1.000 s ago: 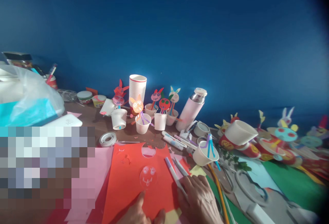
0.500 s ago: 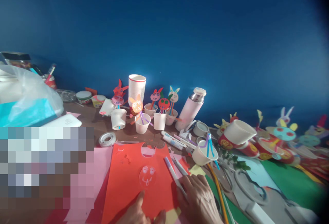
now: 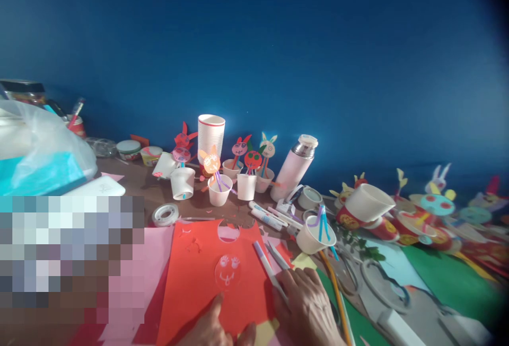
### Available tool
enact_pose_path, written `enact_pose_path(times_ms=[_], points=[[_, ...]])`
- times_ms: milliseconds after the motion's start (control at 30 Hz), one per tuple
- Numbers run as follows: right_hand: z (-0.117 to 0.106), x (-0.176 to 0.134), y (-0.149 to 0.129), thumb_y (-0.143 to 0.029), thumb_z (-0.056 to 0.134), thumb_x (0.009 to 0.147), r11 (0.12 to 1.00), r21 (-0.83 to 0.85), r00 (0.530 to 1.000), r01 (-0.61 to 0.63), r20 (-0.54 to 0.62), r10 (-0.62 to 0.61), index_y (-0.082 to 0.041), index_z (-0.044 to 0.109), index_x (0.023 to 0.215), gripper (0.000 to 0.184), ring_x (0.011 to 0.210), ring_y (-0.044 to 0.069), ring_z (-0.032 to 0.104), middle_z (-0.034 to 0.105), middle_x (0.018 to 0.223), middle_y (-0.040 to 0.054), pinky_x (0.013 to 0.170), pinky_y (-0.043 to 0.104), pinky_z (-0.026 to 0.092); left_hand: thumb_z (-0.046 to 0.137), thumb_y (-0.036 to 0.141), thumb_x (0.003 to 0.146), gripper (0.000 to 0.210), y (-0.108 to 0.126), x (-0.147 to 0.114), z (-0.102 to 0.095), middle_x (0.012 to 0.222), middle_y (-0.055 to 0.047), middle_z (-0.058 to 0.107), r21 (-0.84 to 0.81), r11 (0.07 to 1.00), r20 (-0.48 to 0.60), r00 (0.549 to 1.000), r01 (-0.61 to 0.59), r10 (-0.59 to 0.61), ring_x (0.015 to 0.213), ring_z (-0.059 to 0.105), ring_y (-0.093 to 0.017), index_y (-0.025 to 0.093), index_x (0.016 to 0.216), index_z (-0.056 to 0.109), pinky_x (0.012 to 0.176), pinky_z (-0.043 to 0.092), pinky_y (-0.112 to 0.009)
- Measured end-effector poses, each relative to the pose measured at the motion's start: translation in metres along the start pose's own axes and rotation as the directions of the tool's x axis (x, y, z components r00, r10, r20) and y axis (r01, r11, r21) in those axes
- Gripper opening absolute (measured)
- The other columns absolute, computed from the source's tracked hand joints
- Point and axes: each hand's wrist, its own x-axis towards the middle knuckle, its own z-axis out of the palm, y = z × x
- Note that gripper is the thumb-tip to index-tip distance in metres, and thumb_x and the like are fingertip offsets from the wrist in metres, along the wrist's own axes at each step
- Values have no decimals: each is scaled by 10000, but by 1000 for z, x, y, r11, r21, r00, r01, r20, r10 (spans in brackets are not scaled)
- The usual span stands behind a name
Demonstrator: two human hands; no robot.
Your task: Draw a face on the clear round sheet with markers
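Observation:
My left hand point(image 3: 209, 327) rests on a sheet of red-orange paper point(image 3: 191, 282), index finger stretched out just below a round face point(image 3: 227, 273) drawn in white on it. A round hole opens near the sheet's top edge. At the sheet's right side, my right hand point(image 3: 308, 306) is closed around a white marker point(image 3: 267, 265) with a purple end; the fingertips are partly hidden. Scissor blades point(image 3: 278, 255) stick out beside the marker, in front of the same hand. Whether the hand touches the scissors, I cannot tell.
Paper cups with paper animal faces point(image 3: 211, 163) stand behind the sheet, near a cup stack point(image 3: 211, 134) and a pink thermos point(image 3: 293, 168). Tape point(image 3: 165, 214) lies left. A cup with pipe cleaners point(image 3: 316, 237), more crafts and green paper point(image 3: 441, 274) fill the right. A pixelated patch covers the lower left.

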Motion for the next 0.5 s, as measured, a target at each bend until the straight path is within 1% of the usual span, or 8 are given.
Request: enact_pose_path(times_ms=[100,167,233,300,367,500], points=[[-1,1,0,-158,445,898,1000,1,1000,-3,-3,3,-229,563,710,233,569,195,500,592,602,-1,700,314,305,570,208,918,542,-1,1,-4,546,39,637,32,999,16,1000,-13,13,471,598,-223,114,1438,451,934,523,-537],[-3,1,0,-166,448,904,1000,6,1000,-4,-5,4,-229,559,703,238,556,190,497,586,592,-6,698,313,305,576,237,919,562,-1,3,-5,544,44,640,32,999,26,999,-24,23,470,603,-230,118,1450,433,932,517,-553],[-3,1,0,-176,451,918,1000,15,1000,-1,-15,2,-225,562,714,238,545,186,502,584,587,-10,701,314,308,607,296,910,596,0,5,-5,524,50,630,24,999,46,999,-28,27,433,584,-222,103,1445,429,919,514,-571],[-4,1,0,-181,447,933,1000,16,999,0,-35,0,-218,573,739,234,544,188,518,590,587,-9,705,319,309,635,319,895,623,1,6,-5,508,52,622,21,1000,65,998,-23,22,402,568,-208,82,1434,432,914,509,-583],[-3,1,0,-192,435,952,1000,2,999,1,-33,-1,-216,576,744,253,548,192,540,602,591,-6,717,329,309,629,287,898,615,2,5,-5,522,49,632,23,1000,73,997,-19,17,411,578,-202,79,1439,424,925,506,-574],[-2,0,0,-238,394,1001,1000,-23,1000,-18,-3,18,-223,578,733,326,550,201,571,620,594,-3,752,359,305,556,187,931,549,1,2,-5,562,44,651,15,1000,42,999,-14,13,455,596,-198,106,1456,419,954,504,-536]])
